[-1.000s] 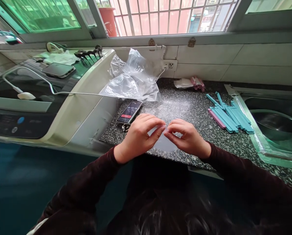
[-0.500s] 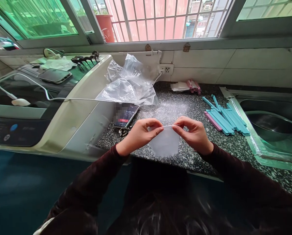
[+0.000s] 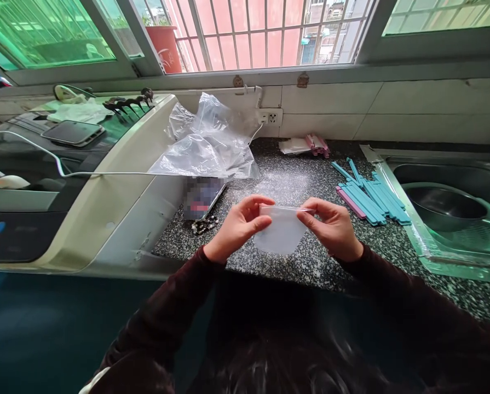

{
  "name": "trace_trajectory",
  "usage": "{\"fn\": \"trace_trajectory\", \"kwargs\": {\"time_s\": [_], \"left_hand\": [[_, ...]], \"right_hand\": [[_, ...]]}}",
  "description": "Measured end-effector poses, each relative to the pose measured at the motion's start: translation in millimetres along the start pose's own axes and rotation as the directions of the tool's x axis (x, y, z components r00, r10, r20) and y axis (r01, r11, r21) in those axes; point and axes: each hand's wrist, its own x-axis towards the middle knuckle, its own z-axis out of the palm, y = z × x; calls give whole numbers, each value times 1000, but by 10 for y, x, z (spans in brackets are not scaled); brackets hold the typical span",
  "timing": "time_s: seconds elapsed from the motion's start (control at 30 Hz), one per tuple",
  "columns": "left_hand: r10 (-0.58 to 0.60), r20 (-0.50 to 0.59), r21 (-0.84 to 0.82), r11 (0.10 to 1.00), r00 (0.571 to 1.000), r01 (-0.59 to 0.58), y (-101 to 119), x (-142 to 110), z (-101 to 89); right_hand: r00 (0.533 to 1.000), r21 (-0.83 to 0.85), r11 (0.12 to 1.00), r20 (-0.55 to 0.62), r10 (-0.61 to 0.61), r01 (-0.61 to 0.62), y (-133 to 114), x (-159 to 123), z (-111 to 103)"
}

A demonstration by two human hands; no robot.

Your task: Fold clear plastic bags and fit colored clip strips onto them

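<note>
A small translucent plastic bag (image 3: 281, 232) hangs from both hands above the speckled counter, its upper edge folded over. My left hand (image 3: 245, 223) has the bag's left top corner between thumb and fingers. At the right end of that edge, my right hand (image 3: 330, 225) pinches the plastic between thumb and forefinger. To the right of my right hand lies a loose pile of teal strips (image 3: 372, 197), with a pink strip (image 3: 350, 202) along its left side. A phone (image 3: 206, 198) rests on the counter beyond my left hand.
A crumpled clear plastic bag (image 3: 212, 142) sits at the back of the counter (image 3: 245, 260). Pink-ended white pieces (image 3: 304, 145) lie by the wall. A sink (image 3: 425, 241) holding a dark pan (image 3: 445, 202) is on the right. On the left stands a washing machine (image 3: 117, 186), crossed by a white cable (image 3: 105, 174).
The hands have moved slightly apart along the bag's top edge, and the edge now looks folded over. The camera view has shifted a little to the right.
</note>
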Motion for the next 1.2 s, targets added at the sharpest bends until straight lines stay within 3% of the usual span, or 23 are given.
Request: {"fn": "trace_trajectory", "kwargs": {"time_s": [0.1,0.23,0.37,0.5,0.7,0.97,1.1,1.2], "left_hand": [[-92,120,23,996,989,90,-121,-21,41],[-248,223,138,965,943,221,-250,-111,48],[-258,320,93,966,912,241,-233,-138,20],[-228,252,-79,964,941,255,-210,-21,86],[-348,188,-143,916,919,376,-346,236,249],[-304,123,-296,897,945,327,-677,504,236],[-375,55,-323,870,925,372,-821,521,222],[-397,33,-296,873,917,389,-855,499,187]], "right_hand": [[998,43,999,-58,-7,10,11,-3,-42],[994,47,999,-105,7,-2,54,-14,-88],[996,42,999,-86,28,-24,89,-47,-68],[995,68,996,-71,65,-60,122,-67,-16],[972,93,974,-96,215,-207,303,-9,-61],[947,-51,946,33,321,-319,623,0,-79],[956,-257,931,63,285,-260,704,32,-174],[984,-592,789,-38,177,-165,793,59,-466]]}}
